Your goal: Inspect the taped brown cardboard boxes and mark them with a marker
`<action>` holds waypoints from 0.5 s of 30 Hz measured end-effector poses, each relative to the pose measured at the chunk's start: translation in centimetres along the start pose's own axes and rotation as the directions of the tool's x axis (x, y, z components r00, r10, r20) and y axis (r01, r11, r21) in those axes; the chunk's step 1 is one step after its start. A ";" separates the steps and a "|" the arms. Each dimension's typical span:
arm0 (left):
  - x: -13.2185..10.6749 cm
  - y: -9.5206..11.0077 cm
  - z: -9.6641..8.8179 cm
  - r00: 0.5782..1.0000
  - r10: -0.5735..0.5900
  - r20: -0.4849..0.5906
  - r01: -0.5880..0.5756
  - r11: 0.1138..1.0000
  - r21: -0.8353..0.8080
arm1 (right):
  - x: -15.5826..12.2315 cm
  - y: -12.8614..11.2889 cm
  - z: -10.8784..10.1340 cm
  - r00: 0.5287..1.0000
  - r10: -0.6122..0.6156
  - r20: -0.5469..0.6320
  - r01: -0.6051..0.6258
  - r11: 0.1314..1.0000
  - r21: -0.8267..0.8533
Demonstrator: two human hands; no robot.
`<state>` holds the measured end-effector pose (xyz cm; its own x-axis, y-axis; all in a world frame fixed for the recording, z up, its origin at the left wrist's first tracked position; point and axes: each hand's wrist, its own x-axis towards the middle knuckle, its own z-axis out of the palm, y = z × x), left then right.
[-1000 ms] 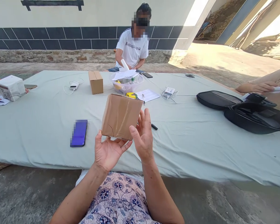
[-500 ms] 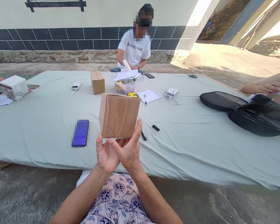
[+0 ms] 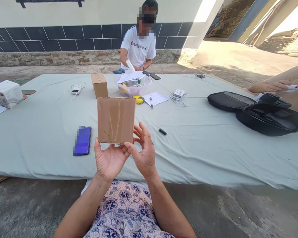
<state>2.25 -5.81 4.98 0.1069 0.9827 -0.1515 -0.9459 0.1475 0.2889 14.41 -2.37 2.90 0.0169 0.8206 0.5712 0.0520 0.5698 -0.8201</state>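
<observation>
I hold a small brown cardboard box (image 3: 116,120), taped across its face, upright in front of me above the near edge of the cloth-covered table (image 3: 201,148). My left hand (image 3: 108,160) cups the box from below, palm up, fingers under its bottom edge. My right hand (image 3: 143,154) touches the box's lower right corner with thumb and fingertips, fingers partly spread. A blue phone (image 3: 82,140) lies on the cloth just left of the box.
A second brown box (image 3: 99,85), a clear bowl of items (image 3: 132,86), a yellow tape measure (image 3: 139,99), papers, a pen and chargers lie further back. An open black case (image 3: 258,114) sits right. A person in a white shirt (image 3: 138,46) sits opposite; other people's hands show at both sides.
The box has turned from tilted to square-on and shifted left. My right hand dropped from the box's right side to its lower right corner. The view has shifted slightly.
</observation>
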 end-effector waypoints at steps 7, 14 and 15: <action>0.0 0.2 0.3 0.999 -0.044 0.015 0.043 0.998 0.040 | 0.1 -0.5 -1.0 0.999 -0.038 0.021 0.038 0.999 0.005; 0.3 0.9 -0.5 0.998 0.057 0.034 -0.063 0.981 0.183 | -0.1 -0.2 -0.8 0.996 -0.084 -0.009 0.084 0.995 -0.048; 0.4 1.0 -0.5 0.996 0.081 0.032 -0.086 0.974 0.208 | -0.1 -0.2 -0.8 0.996 -0.086 -0.013 0.086 0.995 -0.042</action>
<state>1.17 -5.37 4.73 0.0399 0.9944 -0.0974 -0.8672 0.0829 0.4910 15.23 -2.58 3.04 0.0252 0.7679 0.6401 0.0948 0.6356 -0.7662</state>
